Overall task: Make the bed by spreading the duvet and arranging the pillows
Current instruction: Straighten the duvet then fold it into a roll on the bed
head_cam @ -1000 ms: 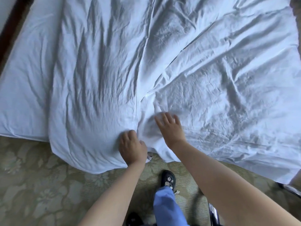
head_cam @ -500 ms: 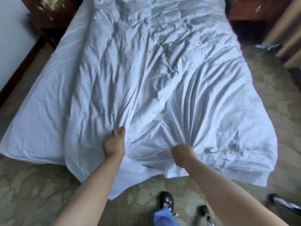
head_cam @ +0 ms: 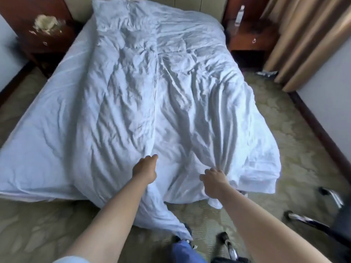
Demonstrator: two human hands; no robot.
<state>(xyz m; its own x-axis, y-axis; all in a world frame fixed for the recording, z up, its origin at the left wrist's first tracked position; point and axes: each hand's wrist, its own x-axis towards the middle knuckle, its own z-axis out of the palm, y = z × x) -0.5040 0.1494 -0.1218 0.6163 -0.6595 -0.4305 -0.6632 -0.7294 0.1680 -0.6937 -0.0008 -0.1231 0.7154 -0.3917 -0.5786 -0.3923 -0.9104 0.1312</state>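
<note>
A crumpled white duvet (head_cam: 171, 95) lies along the bed, reaching from the headboard to the foot end, where a corner hangs down to the carpet. The bare white sheet of the bed (head_cam: 47, 114) shows on the left side. My left hand (head_cam: 145, 170) grips a fold of the duvet near the middle seam at the foot end. My right hand (head_cam: 213, 180) pinches a bunch of duvet fabric a little to the right, with creases radiating from it. No pillows are visible.
A dark wooden nightstand (head_cam: 43, 31) stands at the back left and another (head_cam: 250, 35) at the back right. Beige curtains (head_cam: 307, 40) hang on the right. A chair's chrome legs (head_cam: 303, 219) stand on the carpet at the lower right, near my feet.
The view has risen and pulled back, so the whole bed now shows. Both hands went from resting on the duvet's foot edge to gripping it, and the fabric is drawn taut toward me.
</note>
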